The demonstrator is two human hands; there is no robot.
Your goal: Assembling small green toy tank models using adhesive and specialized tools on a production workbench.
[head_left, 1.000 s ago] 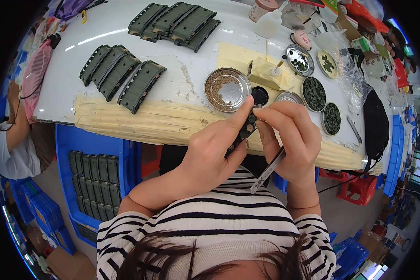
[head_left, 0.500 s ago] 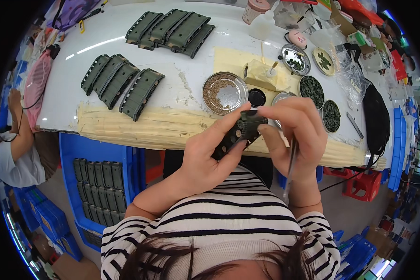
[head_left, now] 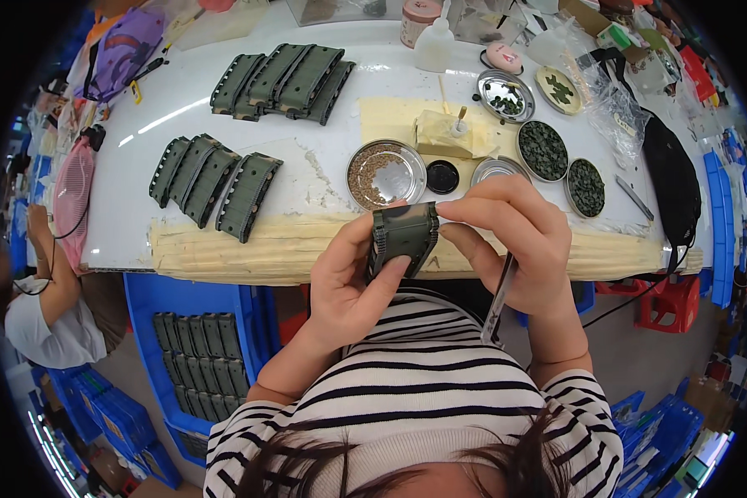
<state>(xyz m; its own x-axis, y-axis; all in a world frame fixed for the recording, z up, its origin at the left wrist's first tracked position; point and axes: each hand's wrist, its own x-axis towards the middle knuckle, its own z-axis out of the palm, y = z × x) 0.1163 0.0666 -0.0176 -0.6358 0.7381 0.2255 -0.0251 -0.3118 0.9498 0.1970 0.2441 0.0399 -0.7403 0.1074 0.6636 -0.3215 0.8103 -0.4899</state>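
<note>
My left hand (head_left: 344,278) is closed round a curved, dark green camouflage case (head_left: 407,226) with ribbed edges, held up over the table's front edge. The thumb presses its near side. My right hand (head_left: 519,241) has its thumb and index finger at the case's upper right edge. Slim silver tweezers (head_left: 498,303) are tucked in the palm of that hand, pointing down toward my striped top. Whether something tiny sits between the right fingertips is hidden. More green cases (head_left: 199,178) lie at the left of the table, with another stack (head_left: 295,83) behind them.
Beyond my hands are a metal dish (head_left: 351,189) of small brown bits, a black lid (head_left: 442,177), tins of dark green pieces (head_left: 544,151), a taped block (head_left: 448,137) and a white bottle (head_left: 433,46). A blue crate (head_left: 145,328) holds several cases. Another person's arm (head_left: 58,278) is far left.
The case has turned so its smooth camouflage face shows, and it sits slightly further left. My right fingertips have moved to its edge. The whole view has shifted a little.
</note>
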